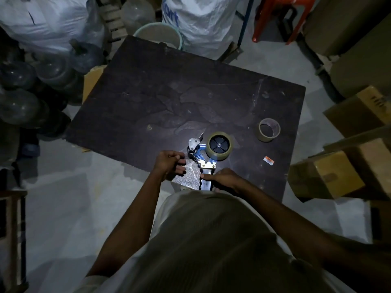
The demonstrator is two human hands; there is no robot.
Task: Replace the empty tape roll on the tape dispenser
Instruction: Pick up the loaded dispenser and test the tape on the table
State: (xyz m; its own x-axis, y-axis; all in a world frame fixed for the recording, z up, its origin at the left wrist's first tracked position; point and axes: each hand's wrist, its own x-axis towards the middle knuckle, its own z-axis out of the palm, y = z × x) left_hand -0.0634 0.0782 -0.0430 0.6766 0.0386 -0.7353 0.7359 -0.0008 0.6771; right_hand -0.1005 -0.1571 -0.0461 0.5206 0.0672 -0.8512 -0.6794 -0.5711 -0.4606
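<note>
A blue and metal tape dispenser lies on its side at the near edge of the dark table. A full roll of clear brownish tape sits on its black hub. My right hand grips the dispenser's handle. My left hand is closed beside the dispenser's front roller, pinching what looks like the tape's end; a crinkled shiny strip lies under it. An empty cardboard tape core stands apart on the table to the right.
A small orange and white label lies on the table near the roll. Cardboard boxes crowd the right side. Dark water jugs and white sacks stand at left and back, with a red stool behind.
</note>
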